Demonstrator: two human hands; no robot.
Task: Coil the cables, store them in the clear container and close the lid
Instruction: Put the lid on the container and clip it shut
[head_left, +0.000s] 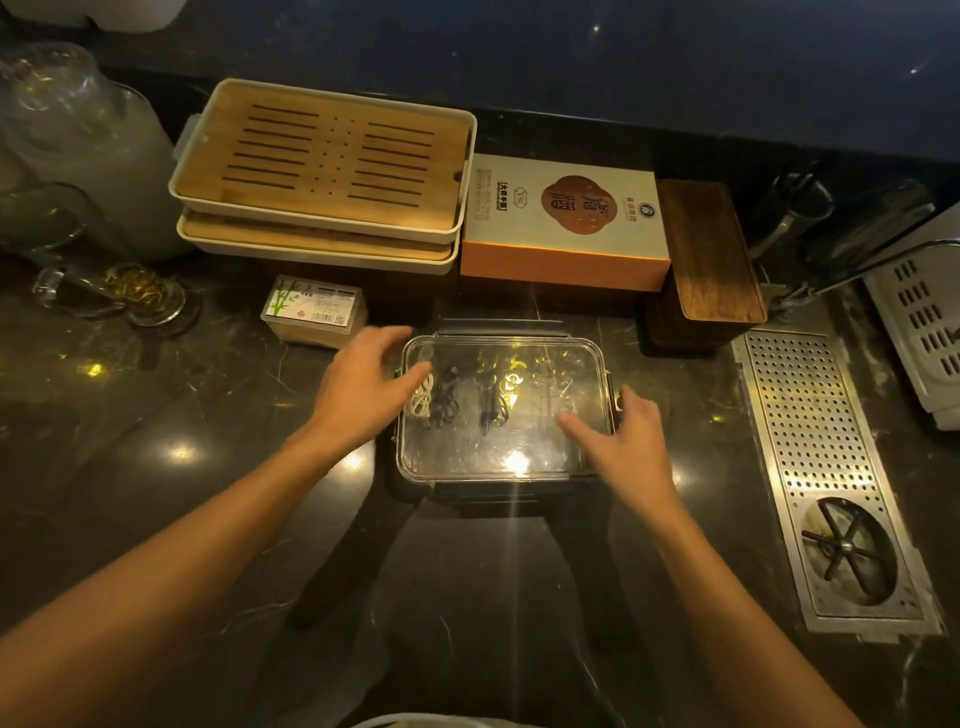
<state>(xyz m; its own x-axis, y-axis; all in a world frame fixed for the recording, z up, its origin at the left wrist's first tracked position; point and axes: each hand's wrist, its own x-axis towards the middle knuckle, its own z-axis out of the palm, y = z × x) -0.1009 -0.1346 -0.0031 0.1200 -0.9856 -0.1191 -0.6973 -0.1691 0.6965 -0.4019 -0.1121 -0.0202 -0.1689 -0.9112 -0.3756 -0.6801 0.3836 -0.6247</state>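
Here I am over the dark marble surface (208, 395), and the clear container (501, 410) sits right in the middle in front of me with its lid (498, 457) lying flat on top. Through the clear plastic I can see the cables coiled inside: a white cable (422, 397) at the left end, black cables (467, 402) beside it toward the middle. My left hand (366, 387) hangs at the container's left edge, fingers spread and loose, fingertips over the lid's left corner, its grip holding nothing. My right hand (621, 441) rests on the right end of the lid, fingers stretched flat across the plastic, thumb by the side latch (619, 400), nothing held in that grip either. The far latch (501, 327) sticks out past the lid's back edge. Behind the container stand two stacked bamboo trays (324, 171), an orange and white box (563, 223) and a small box of toothpicks (314, 309). A perforated metal drain plate (826, 467) lies to my right.
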